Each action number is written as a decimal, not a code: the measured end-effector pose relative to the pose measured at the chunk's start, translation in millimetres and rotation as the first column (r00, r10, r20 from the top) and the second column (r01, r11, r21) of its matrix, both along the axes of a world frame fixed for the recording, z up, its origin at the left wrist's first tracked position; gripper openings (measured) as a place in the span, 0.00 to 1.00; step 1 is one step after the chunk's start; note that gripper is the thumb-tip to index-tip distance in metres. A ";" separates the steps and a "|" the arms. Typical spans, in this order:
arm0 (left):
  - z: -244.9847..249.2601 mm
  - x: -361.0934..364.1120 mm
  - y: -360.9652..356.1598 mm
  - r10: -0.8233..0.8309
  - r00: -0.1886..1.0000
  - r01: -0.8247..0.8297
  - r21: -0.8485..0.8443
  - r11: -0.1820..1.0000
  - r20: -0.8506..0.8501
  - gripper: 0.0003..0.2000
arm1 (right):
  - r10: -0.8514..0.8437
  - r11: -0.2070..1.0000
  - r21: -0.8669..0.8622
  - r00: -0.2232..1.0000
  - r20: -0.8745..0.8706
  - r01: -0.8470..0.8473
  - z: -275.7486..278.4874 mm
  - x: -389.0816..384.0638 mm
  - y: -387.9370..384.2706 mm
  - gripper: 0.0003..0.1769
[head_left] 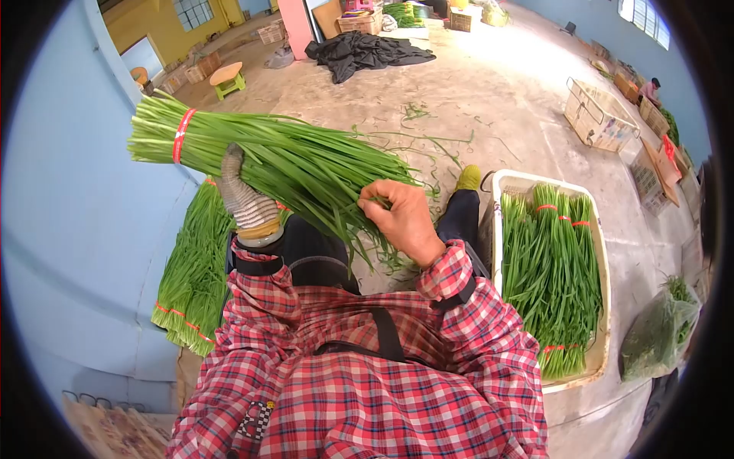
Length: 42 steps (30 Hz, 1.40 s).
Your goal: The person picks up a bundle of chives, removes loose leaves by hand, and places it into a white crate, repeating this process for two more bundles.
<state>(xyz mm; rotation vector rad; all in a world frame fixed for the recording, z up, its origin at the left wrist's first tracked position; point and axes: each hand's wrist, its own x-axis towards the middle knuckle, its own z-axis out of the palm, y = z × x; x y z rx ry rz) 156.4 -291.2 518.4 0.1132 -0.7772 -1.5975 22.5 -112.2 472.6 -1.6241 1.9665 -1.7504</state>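
Note:
A long bundle of green chives (290, 157), tied with a red band near its cut end at the upper left, lies across my two hands above my lap. My left hand (243, 195), in a striped knit glove, grips it from below near the middle. My right hand (401, 218), bare, pinches the loose leaf tips at the bundle's right end. Both sleeves are red plaid.
A white crate (604, 264) of banded chive bundles stands at my right. More tied bundles (191, 275) are stacked at my left against a blue wall. Loose leaves litter the concrete floor. An empty crate (598, 116), a dark cloth (363, 52) and a seated person (651, 89) are farther off.

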 end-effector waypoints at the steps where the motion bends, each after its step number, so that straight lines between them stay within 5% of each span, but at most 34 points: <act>1: -2.2 0.8 -2.0 -0.001 1.000 0.001 -0.003 1.000 0.004 0.16 | -0.001 1.000 -0.003 1.000 0.004 0.001 -3.2 1.5 1.1 0.07; 3: -13.0 4.2 -15.9 -0.059 0.995 0.058 -0.018 0.998 -0.082 0.16 | -0.132 0.991 -0.033 0.972 -0.192 0.128 -9.7 6.6 4.5 0.04; 9: -34.2 20.6 -45.6 -0.108 0.974 0.113 0.016 0.993 -0.200 0.24 | -0.115 0.988 -0.116 0.986 -0.120 0.101 -34.9 32.3 15.0 0.06; 11: -48.2 29.7 -62.3 -0.241 0.934 0.231 -0.070 0.970 -0.264 0.24 | 0.098 0.985 -0.169 0.925 0.368 -0.037 -46.1 43.5 18.1 0.04; 15: -82.7 49.4 -98.1 -0.328 0.913 0.307 -0.121 0.944 -0.244 0.27 | 0.361 0.919 -0.341 0.769 0.528 -0.198 -29.4 38.1 39.3 0.06; 17: -99.5 59.0 -116.4 -0.350 0.902 0.329 -0.123 0.936 -0.252 0.28 | 0.439 0.896 -0.111 0.819 0.370 -0.430 -20.2 8.0 67.0 0.12; 19: -101.3 64.6 -115.0 -0.362 0.903 0.343 -0.119 0.932 -0.232 0.25 | 0.233 0.941 0.179 0.932 0.277 -0.288 -20.5 -19.1 81.9 0.10; 21: -99.8 65.3 -102.7 -0.359 0.902 0.343 -0.106 0.933 -0.240 0.24 | 0.024 0.993 0.118 0.996 -0.080 -0.014 -19.2 -29.5 82.8 0.04; 24: -95.6 60.6 -93.0 -0.392 0.895 0.369 -0.138 0.919 -0.214 0.22 | -0.035 0.998 0.054 0.994 -0.103 0.041 -11.8 -45.8 78.1 0.12; 28: -94.2 52.0 -91.6 -0.381 0.909 0.365 -0.122 0.923 -0.171 0.20 | -0.056 0.998 -0.051 0.975 -0.215 0.046 32.0 -40.0 50.4 0.14; 30: -83.9 44.0 -75.4 -0.379 0.915 0.364 -0.123 0.923 -0.136 0.20 | 0.060 0.985 -0.132 0.940 -0.336 -0.110 29.8 -39.1 27.4 0.13; 34: -79.2 37.9 -63.4 -0.385 0.913 0.368 -0.136 0.920 -0.132 0.22 | 0.121 0.988 0.119 0.972 -0.203 -0.098 23.5 -27.4 11.7 0.13; 37: -79.0 35.9 -63.5 -0.464 0.880 0.440 -0.195 0.877 -0.101 0.23 | 0.214 0.974 0.086 0.976 -0.031 -0.211 1.9 -34.1 7.6 0.10; 42: -87.5 39.4 -69.3 -0.398 0.912 0.387 -0.113 0.915 -0.101 0.23 | 0.170 0.982 0.079 0.985 0.028 -0.171 -10.2 -37.2 22.7 0.05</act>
